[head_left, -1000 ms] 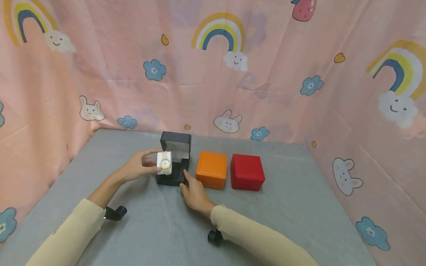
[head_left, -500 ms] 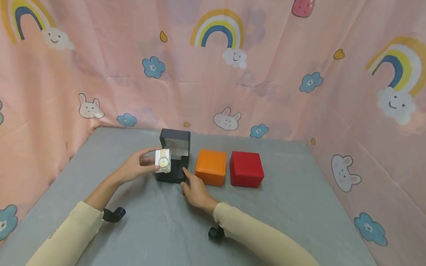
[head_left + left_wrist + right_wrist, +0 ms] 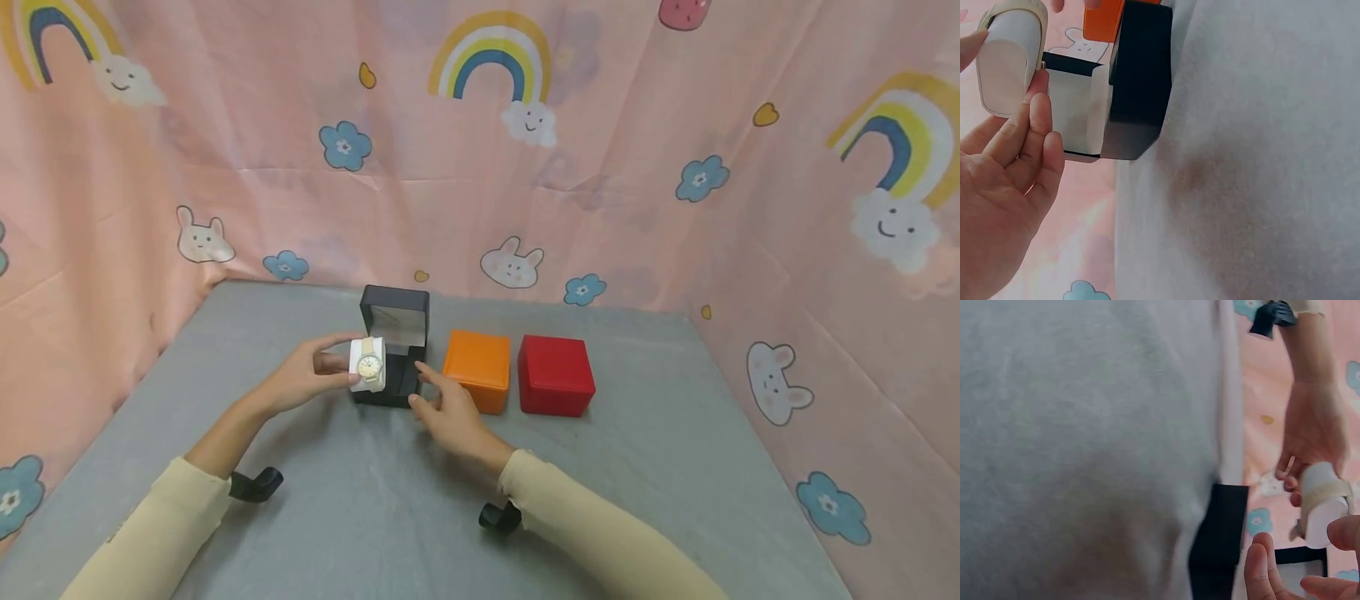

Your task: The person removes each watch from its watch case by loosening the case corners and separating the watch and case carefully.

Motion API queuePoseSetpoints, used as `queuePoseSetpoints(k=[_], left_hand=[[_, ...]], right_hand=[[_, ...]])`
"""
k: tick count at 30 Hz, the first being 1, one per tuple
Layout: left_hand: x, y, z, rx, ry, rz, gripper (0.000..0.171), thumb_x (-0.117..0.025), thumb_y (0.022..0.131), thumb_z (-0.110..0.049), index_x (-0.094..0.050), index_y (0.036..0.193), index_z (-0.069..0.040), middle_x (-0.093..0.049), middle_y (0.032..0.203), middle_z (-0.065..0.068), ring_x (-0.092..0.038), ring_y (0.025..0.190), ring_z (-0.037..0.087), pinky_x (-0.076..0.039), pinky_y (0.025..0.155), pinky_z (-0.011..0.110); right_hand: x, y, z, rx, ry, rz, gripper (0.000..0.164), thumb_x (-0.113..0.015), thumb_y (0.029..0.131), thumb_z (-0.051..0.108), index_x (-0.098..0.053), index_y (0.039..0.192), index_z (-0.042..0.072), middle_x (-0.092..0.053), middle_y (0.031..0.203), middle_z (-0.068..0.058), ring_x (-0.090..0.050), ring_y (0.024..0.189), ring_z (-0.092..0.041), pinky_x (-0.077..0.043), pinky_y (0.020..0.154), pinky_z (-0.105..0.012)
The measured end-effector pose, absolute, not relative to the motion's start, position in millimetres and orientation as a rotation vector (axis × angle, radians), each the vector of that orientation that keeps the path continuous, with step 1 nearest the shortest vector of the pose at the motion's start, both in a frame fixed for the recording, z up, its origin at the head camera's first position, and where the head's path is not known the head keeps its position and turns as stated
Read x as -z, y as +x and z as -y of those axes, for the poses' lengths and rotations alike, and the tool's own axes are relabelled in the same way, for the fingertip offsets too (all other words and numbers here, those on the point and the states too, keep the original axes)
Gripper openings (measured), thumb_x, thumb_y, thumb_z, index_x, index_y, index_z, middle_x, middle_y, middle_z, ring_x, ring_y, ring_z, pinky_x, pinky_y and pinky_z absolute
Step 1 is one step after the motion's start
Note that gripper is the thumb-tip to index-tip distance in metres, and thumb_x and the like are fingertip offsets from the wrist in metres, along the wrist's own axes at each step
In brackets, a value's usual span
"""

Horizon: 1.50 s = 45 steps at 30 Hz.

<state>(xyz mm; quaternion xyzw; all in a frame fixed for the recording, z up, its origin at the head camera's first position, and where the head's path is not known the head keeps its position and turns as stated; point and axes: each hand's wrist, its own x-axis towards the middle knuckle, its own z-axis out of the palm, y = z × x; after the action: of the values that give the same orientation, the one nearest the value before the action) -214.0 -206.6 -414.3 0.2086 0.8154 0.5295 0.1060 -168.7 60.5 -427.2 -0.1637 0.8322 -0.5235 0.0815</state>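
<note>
My left hand [image 3: 296, 379] pinches a white watch cushion [image 3: 1004, 75] by its sides, thumb and fingertips at either end. Wrapped round the cushion is a wristwatch [image 3: 369, 367] with a pale dial and cream strap, facing the head camera. Behind and below it stands a black watch box [image 3: 396, 297], lid raised, pale lining showing. The cushion overlaps the left part of the box in the head view. At the box's front right corner, my right hand [image 3: 459, 423] has its fingers loosely spread, holding nothing.
An orange box [image 3: 477, 371] and a red box [image 3: 556, 375], both closed, stand right of the black box. Grey cloth [image 3: 645, 467] covers the table. A pink patterned curtain [image 3: 622, 208] hangs behind and along the sides.
The right hand has drawn back slightly to the right, its fingers coming away from the black box. The left hand keeps the watch and cushion nearly still. The head view has tilted down a little.
</note>
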Motion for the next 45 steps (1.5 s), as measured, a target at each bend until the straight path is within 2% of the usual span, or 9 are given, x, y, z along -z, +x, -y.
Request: queuePoseSetpoints(k=[7,13,21,24,28,32,35,38,45], left_hand=[[411.6,-210.6,203.9,-1.555,0.632,-2.364,0.066,-0.070,0.095,-0.013,-0.039,0.152,0.000,-0.070,0.120,0.029,-0.072,0.097,0.007,-0.055,0.083,0.025],[410.2,-209.9,202.3,-1.528,0.615,-2.365,0.066,-0.071,0.094,-0.016,-0.040,0.152,-0.003,-0.072,0.119,0.026,-0.071,0.096,0.007,-0.053,0.084,0.026],[404.8,-207.2,198.0,-1.521,0.637,-2.334,0.067,-0.071,0.094,-0.017,-0.040,0.153,-0.005,-0.066,0.130,0.028,-0.070,0.115,0.024,-0.053,0.091,0.031],[402.3,-205.3,194.5,-1.515,0.644,-2.318,0.066,-0.070,0.095,-0.019,-0.040,0.153,-0.006,-0.066,0.130,0.027,-0.070,0.115,0.025,-0.053,0.092,0.032],[400.1,-202.6,189.8,-1.515,0.665,-2.299,0.065,-0.070,0.095,-0.018,-0.041,0.152,-0.006,-0.068,0.126,0.026,-0.071,0.107,0.014,-0.052,0.090,0.029],[400.7,-201.8,187.1,-1.525,0.690,-2.290,0.065,-0.070,0.095,-0.017,-0.041,0.152,-0.005,-0.069,0.124,0.026,-0.071,0.104,0.010,-0.052,0.092,0.031],[401.7,-202.7,185.2,-1.528,0.698,-2.290,0.064,-0.069,0.095,-0.017,-0.041,0.152,-0.005,-0.069,0.125,0.026,-0.071,0.108,0.015,-0.052,0.095,0.037],[400.6,-202.3,184.9,-1.537,0.694,-2.269,0.065,-0.069,0.095,-0.018,-0.040,0.152,-0.005,-0.069,0.125,0.026,-0.072,0.107,0.017,-0.053,0.094,0.036],[397.9,-202.2,184.1,-1.549,0.692,-2.230,0.065,-0.068,0.096,-0.017,-0.039,0.152,-0.004,-0.070,0.123,0.026,-0.072,0.099,0.011,-0.053,0.087,0.028]], right_hand=[[413.7,-165.9,-65.2,1.570,-0.532,-2.481,0.055,-0.058,0.102,0.016,-0.042,0.155,0.013,-0.053,0.150,-0.020,-0.070,0.086,-0.039,-0.045,0.057,-0.022],[402.5,-162.7,-71.7,1.453,-0.598,-2.569,0.058,-0.060,0.101,0.020,-0.042,0.156,0.020,-0.055,0.149,-0.014,-0.070,0.095,-0.023,-0.052,0.070,-0.025],[391.7,-166.2,-79.8,1.432,-0.700,-2.625,0.058,-0.062,0.100,0.019,-0.043,0.155,0.018,-0.057,0.147,-0.010,-0.065,0.090,-0.018,-0.055,0.072,-0.029],[388.4,-168.5,-80.6,1.478,-0.698,-2.590,0.059,-0.062,0.100,0.018,-0.042,0.155,0.017,-0.055,0.147,-0.011,-0.064,0.097,-0.020,-0.058,0.087,-0.037],[383.5,-170.9,-80.7,1.486,-0.682,-2.560,0.060,-0.063,0.100,0.021,-0.040,0.156,0.021,-0.051,0.153,-0.010,-0.062,0.113,-0.023,-0.055,0.099,-0.043],[380.8,-174.3,-81.5,1.444,-0.718,-2.562,0.063,-0.064,0.100,0.025,-0.038,0.157,0.023,-0.045,0.158,-0.008,-0.061,0.121,-0.028,-0.058,0.094,-0.040],[381.1,-178.1,-83.3,1.422,-0.749,-2.546,0.065,-0.064,0.099,0.027,-0.036,0.158,0.025,-0.041,0.160,-0.009,-0.064,0.119,-0.033,-0.060,0.089,-0.039],[380.8,-180.2,-83.7,1.390,-0.778,-2.526,0.069,-0.066,0.098,0.029,-0.034,0.159,0.026,-0.041,0.159,-0.011,-0.064,0.116,-0.035,-0.060,0.087,-0.038],[378.5,-182.2,-80.4,1.311,-0.818,-2.510,0.079,-0.072,0.094,0.031,-0.029,0.160,0.031,-0.032,0.164,-0.003,-0.048,0.132,-0.026,-0.053,0.098,-0.051]])
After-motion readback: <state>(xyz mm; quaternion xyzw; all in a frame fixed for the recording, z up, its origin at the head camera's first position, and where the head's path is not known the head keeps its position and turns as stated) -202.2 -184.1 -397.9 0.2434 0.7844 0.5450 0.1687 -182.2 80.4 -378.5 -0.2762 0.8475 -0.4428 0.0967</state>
